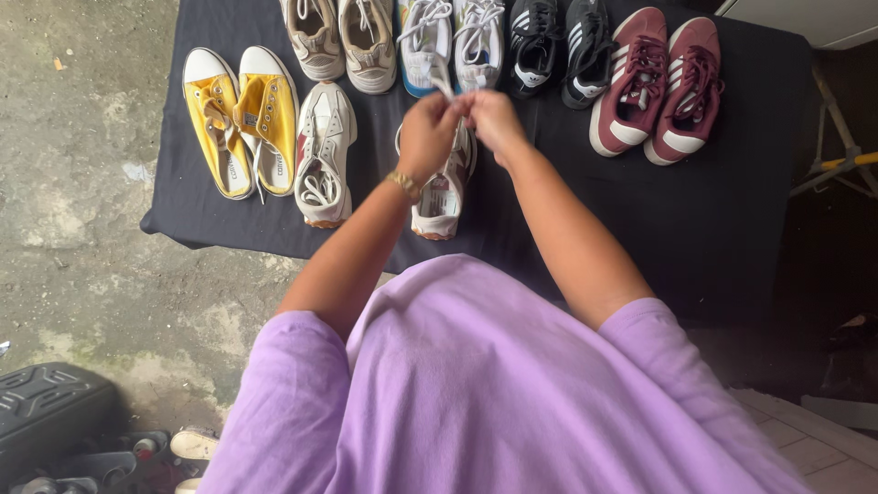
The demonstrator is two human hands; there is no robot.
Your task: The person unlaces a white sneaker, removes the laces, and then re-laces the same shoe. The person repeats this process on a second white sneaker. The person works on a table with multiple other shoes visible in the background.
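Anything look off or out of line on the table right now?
Mostly tidy pairs. The white pair breaks it: one shoe lies alone, while its mate sits apart under both hands, which pinch its lace upward. Nothing looks damaged or spilled.

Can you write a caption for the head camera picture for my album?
Both hands, left and right, pinch a white lace above a white sneaker.

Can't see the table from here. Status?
Both hands, left and right, pinch a white lace above the white shoe. Its mate alongside. Nothing blocking.

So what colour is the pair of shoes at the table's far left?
Yellow with white toe caps, clearest in the head view.
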